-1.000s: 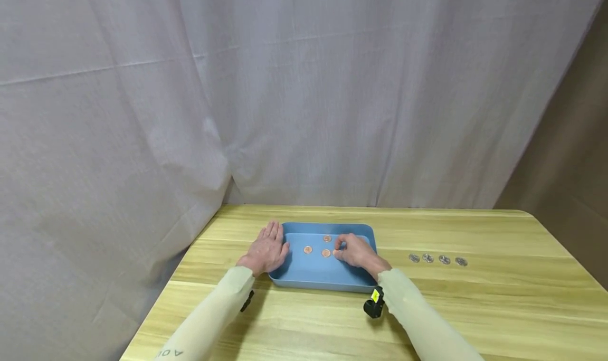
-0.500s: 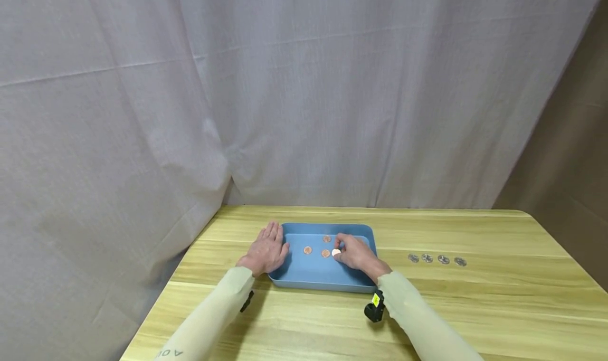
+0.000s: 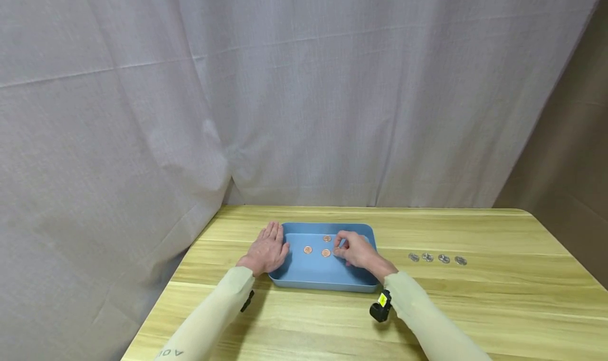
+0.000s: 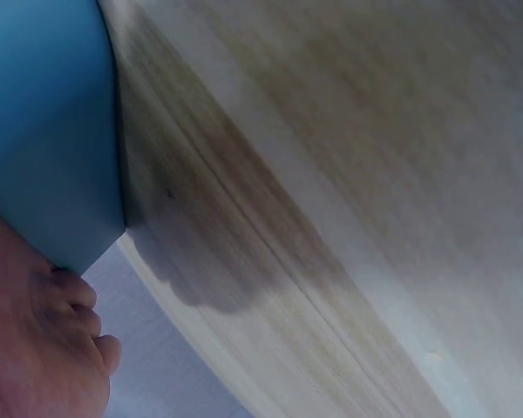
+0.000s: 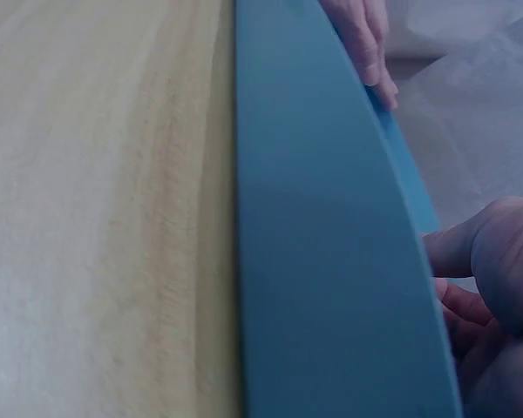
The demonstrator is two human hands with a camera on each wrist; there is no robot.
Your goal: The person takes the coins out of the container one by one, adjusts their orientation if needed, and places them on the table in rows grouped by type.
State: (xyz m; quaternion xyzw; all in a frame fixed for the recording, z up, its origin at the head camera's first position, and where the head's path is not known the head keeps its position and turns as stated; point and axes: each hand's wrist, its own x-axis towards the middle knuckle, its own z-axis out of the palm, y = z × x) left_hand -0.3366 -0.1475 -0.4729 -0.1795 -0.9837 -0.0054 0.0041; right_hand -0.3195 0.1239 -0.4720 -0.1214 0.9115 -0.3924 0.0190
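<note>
A shallow blue tray [image 3: 318,285] lies on the table, and three copper coins show on its floor: a left coin [image 3: 307,249], a middle coin [image 3: 325,253] and a back coin [image 3: 327,238]. My left hand [image 3: 266,250] rests against the tray's left wall, fingers straight. Inside the tray at the right, my right hand [image 3: 357,251] pinches another copper coin between thumb and forefinger, just above the floor; the fingertips mostly hide it. In the right wrist view the tray's front wall [image 5: 331,218] covers the fingertips of the right hand [image 5: 506,279].
To the right of the tray, several silver coins, among them a silver coin [image 3: 444,258], lie in a row on the wooden table [image 3: 499,297]. A grey curtain [image 3: 304,113] hangs behind the table's back edge.
The right hand has lifted and turned slightly, and the pinched coin, bright and visible half a second ago, is now mostly hidden. My left hand and the other coins have stayed put.
</note>
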